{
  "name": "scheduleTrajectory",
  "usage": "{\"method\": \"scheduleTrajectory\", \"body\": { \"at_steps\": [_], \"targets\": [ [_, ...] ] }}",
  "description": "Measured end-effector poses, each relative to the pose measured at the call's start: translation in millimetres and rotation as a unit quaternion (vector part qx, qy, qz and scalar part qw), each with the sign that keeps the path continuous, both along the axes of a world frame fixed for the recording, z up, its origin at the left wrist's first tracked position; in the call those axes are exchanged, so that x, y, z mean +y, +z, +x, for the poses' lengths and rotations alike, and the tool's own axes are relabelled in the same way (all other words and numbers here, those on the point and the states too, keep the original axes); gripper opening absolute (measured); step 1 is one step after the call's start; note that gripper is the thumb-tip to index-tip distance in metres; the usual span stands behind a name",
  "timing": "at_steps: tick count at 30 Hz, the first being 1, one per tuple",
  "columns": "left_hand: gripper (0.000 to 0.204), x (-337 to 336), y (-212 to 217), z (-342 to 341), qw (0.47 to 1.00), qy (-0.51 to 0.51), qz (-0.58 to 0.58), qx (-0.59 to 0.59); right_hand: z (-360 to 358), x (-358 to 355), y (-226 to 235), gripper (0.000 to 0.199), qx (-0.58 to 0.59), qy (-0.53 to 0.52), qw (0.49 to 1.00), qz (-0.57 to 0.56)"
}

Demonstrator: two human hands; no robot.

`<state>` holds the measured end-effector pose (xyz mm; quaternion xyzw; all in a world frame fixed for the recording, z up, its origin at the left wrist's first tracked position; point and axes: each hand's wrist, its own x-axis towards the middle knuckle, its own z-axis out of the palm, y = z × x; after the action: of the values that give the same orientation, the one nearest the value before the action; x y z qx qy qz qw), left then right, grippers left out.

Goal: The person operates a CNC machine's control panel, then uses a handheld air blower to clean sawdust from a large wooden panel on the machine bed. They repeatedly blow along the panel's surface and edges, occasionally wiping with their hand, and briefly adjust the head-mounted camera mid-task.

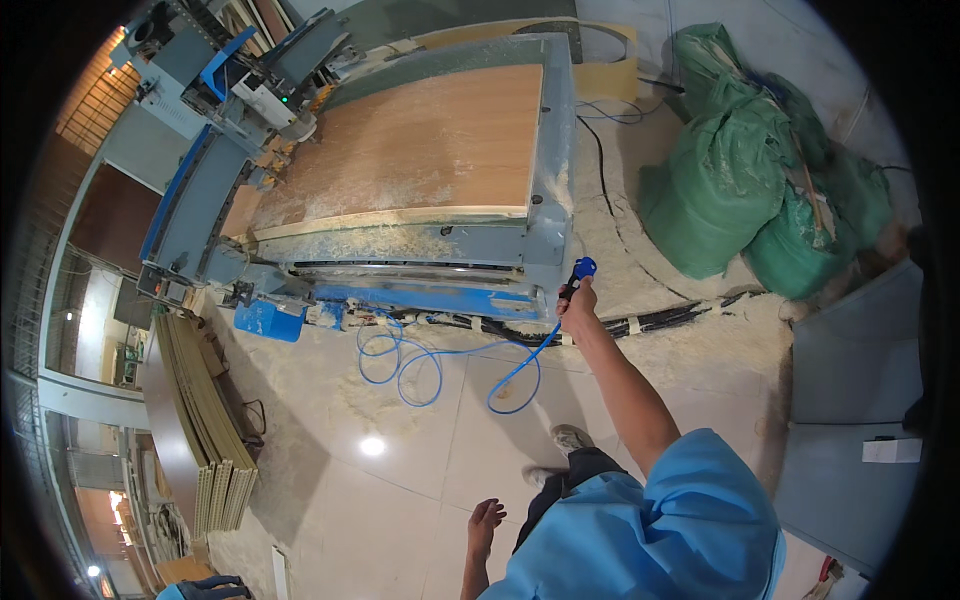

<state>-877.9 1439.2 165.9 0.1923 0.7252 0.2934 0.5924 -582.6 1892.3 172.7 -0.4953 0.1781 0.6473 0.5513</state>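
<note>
My right hand [576, 304] is stretched forward and closed round an air blow gun with a blue head [584, 268]. A thin blue air hose [508, 398] runs from it and lies in loops over the floor. The gun is beside the front right corner of a CNC router [560, 130], whose bed carries a wood-coloured panel [430, 140] dusted with pale sawdust. Low at my side hangs my left hand [487, 522], holding nothing, its fingers loosely bent and apart.
Stuffed green sacks [715, 180] stand at the right by the wall. Black cables [660, 318] and sawdust lie along the machine's foot. Stacked boards [200, 430] lean at the left. A grey cabinet [850, 380] is at my right. The router's spindle [270, 108] sits at the panel's left end.
</note>
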Motion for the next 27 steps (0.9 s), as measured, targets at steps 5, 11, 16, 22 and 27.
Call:
{"method": "scheduleTrajectory", "body": {
  "at_steps": [5,11,16,22,27],
  "targets": [
    [0.033,-25,-30,-50,0.991,0.105,-0.087,0.007,-9,11,1,0.065,-0.055,0.125,0.989,0.065],
    [0.032,-95,-51,-102,0.941,0.296,-0.164,0.003,-51,28,7,0.065,-0.129,0.293,0.944,0.082],
    [0.031,-107,-54,-111,0.92,0.352,-0.17,-0.022,-97,64,3,0.061,-0.119,0.285,0.946,0.097],
    [0.028,-77,-53,-110,0.936,0.329,-0.121,-0.038,-159,126,-9,0.059,-0.073,0.268,0.958,0.074],
    [0.031,-69,-47,-127,0.937,0.325,-0.123,-0.044,-205,183,-17,0.055,-0.056,0.268,0.957,0.094]
  ]
}}
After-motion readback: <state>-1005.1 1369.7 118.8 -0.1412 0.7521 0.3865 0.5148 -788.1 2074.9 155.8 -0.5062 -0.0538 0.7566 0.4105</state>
